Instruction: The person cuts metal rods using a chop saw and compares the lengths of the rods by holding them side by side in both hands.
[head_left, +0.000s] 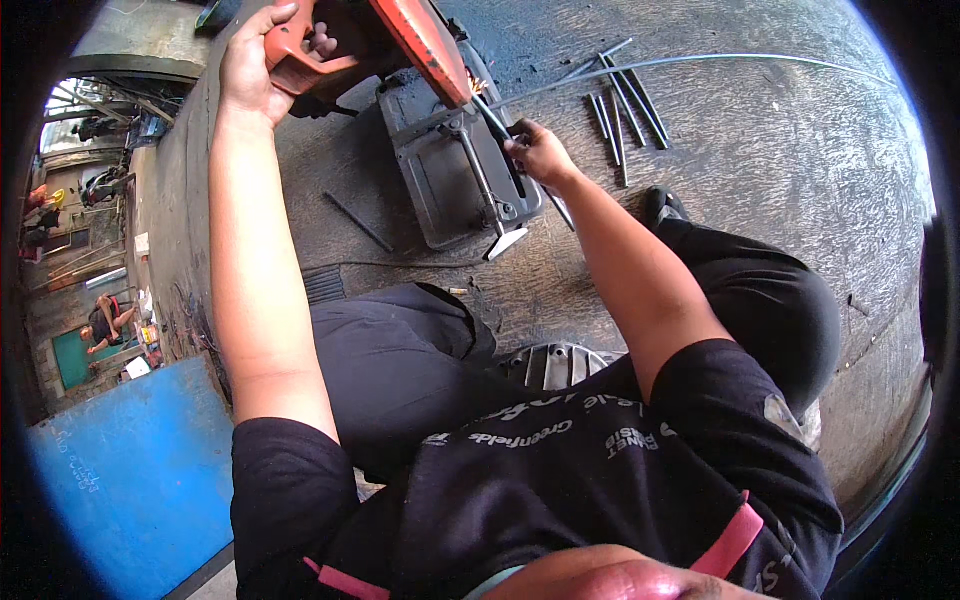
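My left hand grips the orange handle of a chop saw near the top left. The saw's orange blade guard slants down over its dark metal base with a vise. A small spark shows where the blade meets a long thin metal rod. My right hand holds that rod against the base, just right of the blade. The rod runs off to the upper right across the floor.
Several short cut rods lie on the dark concrete floor right of the saw. Another short rod lies to its left. A blue panel is at lower left. People sit far off at the left edge.
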